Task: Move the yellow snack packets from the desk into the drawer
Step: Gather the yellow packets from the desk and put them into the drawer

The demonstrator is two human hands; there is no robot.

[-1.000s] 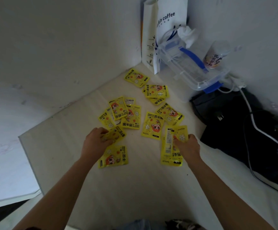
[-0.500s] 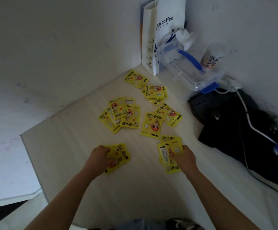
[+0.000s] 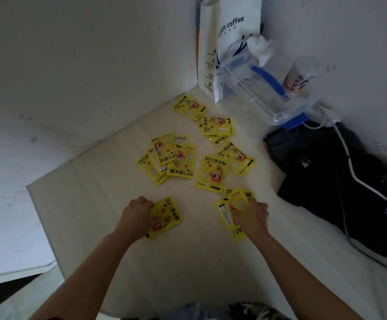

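Several yellow packets lie scattered on the pale desk (image 3: 187, 262). My left hand (image 3: 137, 214) is closed over a small stack of yellow packets (image 3: 168, 214) pressed flat on the desk. My right hand (image 3: 251, 214) grips another bunch of yellow packets (image 3: 230, 209), fanned out under its fingers. Further back lie a cluster of packets (image 3: 169, 158), a single packet (image 3: 212, 173), one beside it (image 3: 235, 158), a pair (image 3: 217, 128) and one near the wall (image 3: 190, 106). No drawer is in view.
A white paper coffee bag (image 3: 224, 49) stands in the back corner beside a clear plastic box (image 3: 264, 88) with blue clips and a cup (image 3: 299, 77). Black cloth (image 3: 326, 181) with a white cable (image 3: 349, 162) covers the desk's right side. Walls close in at left and behind.
Both hands have drawn back toward me with their packets, sliding them away from the scattered group. Over the last half second they have hardly moved.
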